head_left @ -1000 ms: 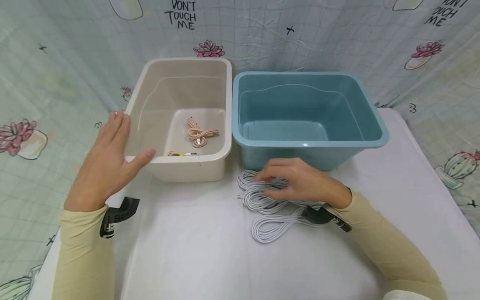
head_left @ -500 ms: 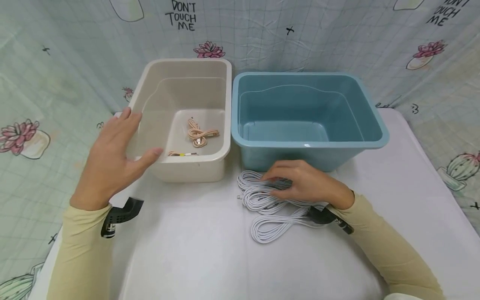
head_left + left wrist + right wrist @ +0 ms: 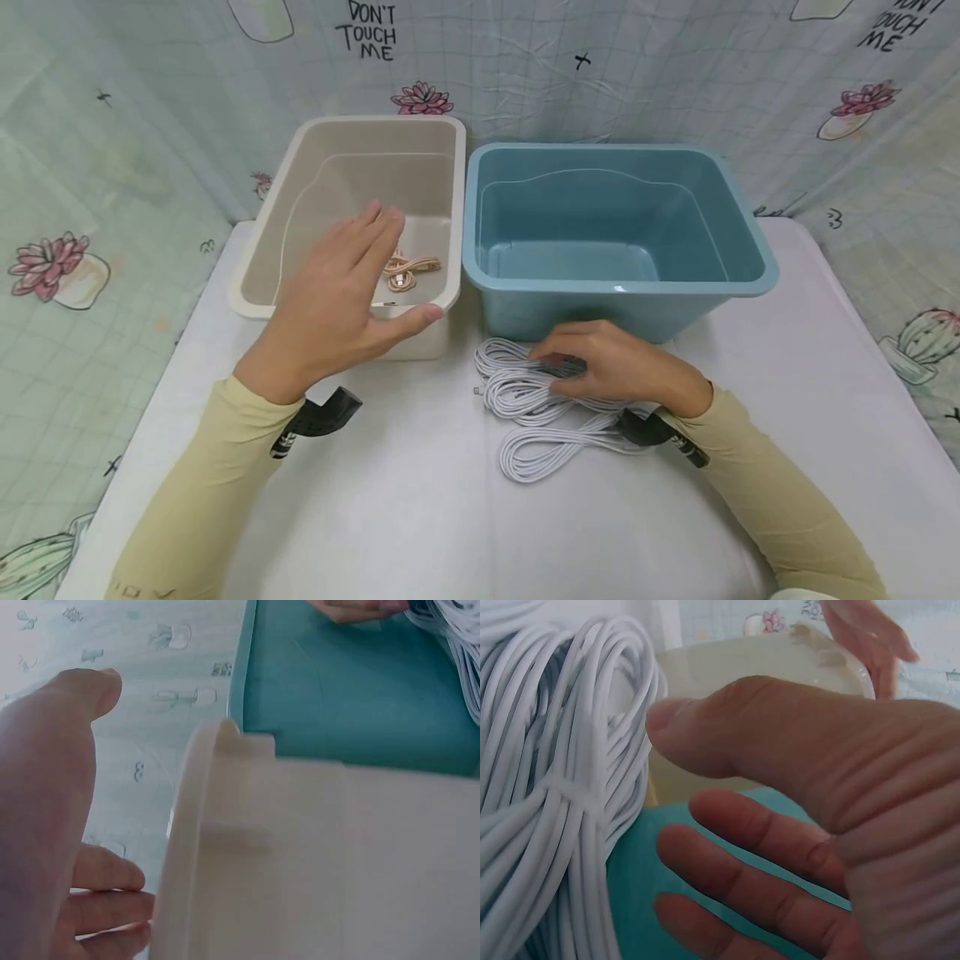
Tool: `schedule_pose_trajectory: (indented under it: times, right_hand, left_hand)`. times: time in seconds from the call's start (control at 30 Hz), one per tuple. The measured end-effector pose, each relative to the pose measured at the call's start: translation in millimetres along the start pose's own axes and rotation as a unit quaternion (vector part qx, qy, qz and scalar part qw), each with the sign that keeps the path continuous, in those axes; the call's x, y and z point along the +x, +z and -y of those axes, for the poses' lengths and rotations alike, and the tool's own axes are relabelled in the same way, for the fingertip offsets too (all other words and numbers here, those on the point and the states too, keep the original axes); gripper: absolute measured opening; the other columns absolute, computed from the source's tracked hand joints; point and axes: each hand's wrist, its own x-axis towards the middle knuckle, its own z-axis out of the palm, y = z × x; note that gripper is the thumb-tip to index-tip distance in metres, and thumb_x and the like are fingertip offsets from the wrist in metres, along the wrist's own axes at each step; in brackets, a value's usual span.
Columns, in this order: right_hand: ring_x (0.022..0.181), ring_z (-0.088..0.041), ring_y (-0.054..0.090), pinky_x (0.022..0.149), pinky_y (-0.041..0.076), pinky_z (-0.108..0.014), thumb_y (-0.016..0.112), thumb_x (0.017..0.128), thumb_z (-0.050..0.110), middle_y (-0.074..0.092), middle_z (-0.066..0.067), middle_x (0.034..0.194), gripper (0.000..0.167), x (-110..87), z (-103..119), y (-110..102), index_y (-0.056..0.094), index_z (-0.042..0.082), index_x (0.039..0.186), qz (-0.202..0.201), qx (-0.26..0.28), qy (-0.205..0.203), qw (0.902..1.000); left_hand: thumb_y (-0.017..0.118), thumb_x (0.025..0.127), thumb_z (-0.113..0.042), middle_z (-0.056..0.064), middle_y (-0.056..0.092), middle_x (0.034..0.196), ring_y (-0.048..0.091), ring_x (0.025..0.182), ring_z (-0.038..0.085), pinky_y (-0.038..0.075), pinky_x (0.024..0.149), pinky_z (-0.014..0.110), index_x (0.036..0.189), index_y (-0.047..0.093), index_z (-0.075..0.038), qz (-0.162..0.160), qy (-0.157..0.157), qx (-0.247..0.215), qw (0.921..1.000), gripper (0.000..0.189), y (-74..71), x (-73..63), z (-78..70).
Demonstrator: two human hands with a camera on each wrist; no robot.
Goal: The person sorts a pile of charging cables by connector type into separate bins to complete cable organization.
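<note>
My left hand (image 3: pixel 337 304) is over the near part of the beige bin (image 3: pixel 367 133), fingers straight and thumb spread toward the right. Behind its fingertips a tan coiled cable (image 3: pixel 412 265) lies on the bin's floor, partly covered by the hand in the head view. In front of the blue bin (image 3: pixel 570 287), my right hand (image 3: pixel 611 362) is beside the bundled white cables (image 3: pixel 517 396), partly hiding them. The right wrist view shows its thumb and fingers (image 3: pixel 712 859) apart, with the white cable bundle (image 3: pixel 577 787) just beyond the fingertips and nothing pinched.
Both bins stand side by side at the back of the white-covered table (image 3: pixel 390 500). Another looped white cable (image 3: pixel 536 457) lies nearest the front. A printed cloth (image 3: pixel 525 75) hangs behind and around the table.
My left hand has moved right, from the beige bin's left rim to above its near part. The right hand has shifted very slightly right; the cables stay where they were.
</note>
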Motion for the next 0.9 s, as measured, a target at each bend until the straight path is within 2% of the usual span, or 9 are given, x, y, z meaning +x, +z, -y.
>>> schedule_pose_trajectory:
  times: [0.03, 0.17, 0.27, 0.37, 0.5, 0.6, 0.73, 0.9]
  right_hand:
    - [0.086, -0.014, 0.065, 0.076, 0.058, -0.028, 0.086, 0.08, 0.014, 0.072, 0.0, 0.099, 0.04, -0.4, 1, 0, 0.075, 0.012, 0.119, 0.004, -0.003, 0.002, 1.0]
    - [0.084, -0.014, 0.063, 0.074, 0.055, -0.026, 0.086, 0.081, 0.015, 0.07, 0.001, 0.095, 0.04, -0.6, 3, -2, 0.075, 0.013, 0.119, 0.014, -0.015, 0.011, 0.9997]
    - [0.085, -0.013, 0.063, 0.074, 0.056, -0.025, 0.086, 0.082, 0.014, 0.071, 0.001, 0.098, 0.039, -1.7, 3, -2, 0.075, 0.013, 0.119, 0.022, -0.026, 0.021, 0.9992]
    - [0.088, -0.011, 0.065, 0.076, 0.058, -0.026, 0.085, 0.083, 0.015, 0.072, 0.002, 0.101, 0.039, -3.1, 4, -2, 0.074, 0.014, 0.121, 0.039, -0.025, 0.03, 0.9985]
    - [0.089, -0.01, 0.066, 0.077, 0.059, -0.027, 0.085, 0.084, 0.016, 0.071, 0.002, 0.102, 0.04, -4.1, 5, -2, 0.074, 0.016, 0.122, 0.058, -0.023, 0.035, 0.9974]
    - [0.089, -0.01, 0.065, 0.077, 0.058, -0.028, 0.086, 0.084, 0.016, 0.07, 0.002, 0.102, 0.041, -5.0, 5, 0, 0.073, 0.016, 0.122, 0.069, -0.035, 0.044, 0.9961]
    - [0.092, -0.011, 0.066, 0.08, 0.059, -0.03, 0.085, 0.083, 0.015, 0.071, 0.001, 0.108, 0.041, -4.6, 5, 3, 0.074, 0.015, 0.122, 0.083, -0.053, 0.054, 0.9937]
    - [0.096, -0.013, 0.068, 0.084, 0.061, -0.034, 0.084, 0.082, 0.013, 0.072, -0.001, 0.113, 0.042, -3.5, 5, 5, 0.074, 0.013, 0.122, 0.083, -0.071, 0.046, 0.9929]
  left_hand:
    - [0.03, 0.093, -0.086, 0.021, 0.047, 0.16, 0.039, 0.155, 0.038, 0.031, 0.13, 0.055, 0.155, 0.042, 0.004, 0.009, 0.001, 0.003, 1.0, 0.11, 0.9, 3.7, -2.9]
    - [0.051, 0.09, -0.081, 0.019, 0.044, 0.162, 0.036, 0.157, 0.036, 0.028, 0.132, 0.051, 0.157, 0.039, 0.002, 0.046, 0.004, 0.02, 0.9987, 0.107, 6.2, 19.3, -14.3]
    - [0.062, 0.088, -0.074, 0.019, 0.041, 0.164, 0.034, 0.158, 0.034, 0.027, 0.133, 0.049, 0.158, 0.036, 0.002, 0.077, 0.01, 0.042, 0.9961, 0.107, 12.7, 31.4, -23.5]
    - [0.06, 0.088, -0.077, 0.021, 0.038, 0.166, 0.031, 0.159, 0.033, 0.025, 0.134, 0.048, 0.159, 0.033, 0.003, 0.099, 0.019, 0.054, 0.9934, 0.11, 20.0, 41.6, -31.8]
    - [0.056, 0.088, -0.081, 0.022, 0.037, 0.166, 0.03, 0.16, 0.033, 0.024, 0.134, 0.047, 0.159, 0.033, 0.004, 0.113, 0.033, 0.068, 0.9907, 0.113, 30.7, 53.1, -40.0]
    - [0.053, 0.088, -0.082, 0.021, 0.035, 0.167, 0.029, 0.16, 0.034, 0.023, 0.135, 0.047, 0.16, 0.031, 0.005, 0.13, 0.033, 0.073, 0.9883, 0.115, 39.0, 60.1, -43.5]
    - [0.052, 0.088, -0.084, 0.022, 0.03, 0.169, 0.025, 0.161, 0.034, 0.021, 0.135, 0.046, 0.161, 0.027, 0.005, 0.16, 0.006, 0.073, 0.9843, 0.117, 46.2, 64.0, -45.2]
    - [0.054, 0.087, -0.083, 0.024, 0.029, 0.169, 0.024, 0.161, 0.036, 0.022, 0.135, 0.047, 0.161, 0.025, 0.007, 0.176, -0.018, 0.085, 0.9806, 0.12, 48.3, 63.6, -48.7]
